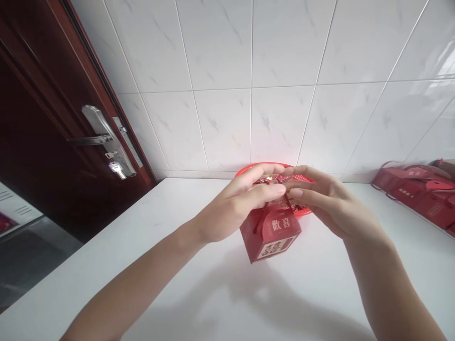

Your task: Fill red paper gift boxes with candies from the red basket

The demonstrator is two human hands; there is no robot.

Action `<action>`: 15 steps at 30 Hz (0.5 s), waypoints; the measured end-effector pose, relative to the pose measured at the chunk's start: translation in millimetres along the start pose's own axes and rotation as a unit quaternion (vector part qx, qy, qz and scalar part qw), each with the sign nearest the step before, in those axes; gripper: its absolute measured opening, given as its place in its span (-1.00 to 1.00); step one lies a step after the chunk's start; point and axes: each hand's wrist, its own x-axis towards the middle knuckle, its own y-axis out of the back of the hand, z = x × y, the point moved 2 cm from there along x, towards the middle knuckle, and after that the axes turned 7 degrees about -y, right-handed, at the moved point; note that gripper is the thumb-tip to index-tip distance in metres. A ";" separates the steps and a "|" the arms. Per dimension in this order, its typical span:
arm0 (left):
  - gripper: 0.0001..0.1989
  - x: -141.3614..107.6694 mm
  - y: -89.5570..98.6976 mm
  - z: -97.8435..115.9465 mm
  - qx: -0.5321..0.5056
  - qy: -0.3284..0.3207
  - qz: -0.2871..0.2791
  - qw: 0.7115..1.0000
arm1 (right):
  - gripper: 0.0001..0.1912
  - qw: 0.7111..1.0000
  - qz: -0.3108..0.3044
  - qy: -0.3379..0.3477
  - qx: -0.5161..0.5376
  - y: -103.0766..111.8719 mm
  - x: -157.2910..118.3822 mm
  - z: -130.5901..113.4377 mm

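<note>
The left hand (232,208) and right hand (337,203) curve over the red printed cardboard box (277,232), whether grasping I cannot tell, and uneven pressure could crease it.

Gift box (275,227): smooth paperboard. Behind it: plastic basket (303,212), glossy tiles (222,125). Left of it: varnished wood-look door (39,90), metal handle (101,140).

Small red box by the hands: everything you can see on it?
The small red box looks like printed card, with a rounded flap, pale characters and a cream panel bearing dark characters. It is tilted over the white table, in front of the red basket. The left hand and right hand surround its upper end, hiding its top and the exact contact.
</note>
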 end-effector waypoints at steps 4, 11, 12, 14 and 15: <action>-0.57 19.1 -16.0 6.1 0.012 0.007 -0.055 0.998 | -0.62 0.999 0.030 0.017 -0.025 6.8 -15.8 -14.8; -0.59 48.4 -30.6 7.8 0.030 0.023 -0.107 0.994 | -0.61 0.996 0.052 0.032 -0.065 17.0 -27.4 -25.1; -0.57 51.5 -32.0 6.8 0.031 0.024 -0.109 0.993 | -0.61 0.996 0.051 0.034 -0.065 18.3 -27.3 -25.3; -0.51 56.7 -34.2 4.4 0.033 0.022 -0.108 0.993 | -0.59 0.996 0.053 0.037 -0.060 21.2 -26.4 -25.0; -0.48 58.7 -34.9 3.0 0.035 0.018 -0.105 0.994 | -0.58 0.996 0.059 0.037 -0.055 22.8 -25.8 -24.5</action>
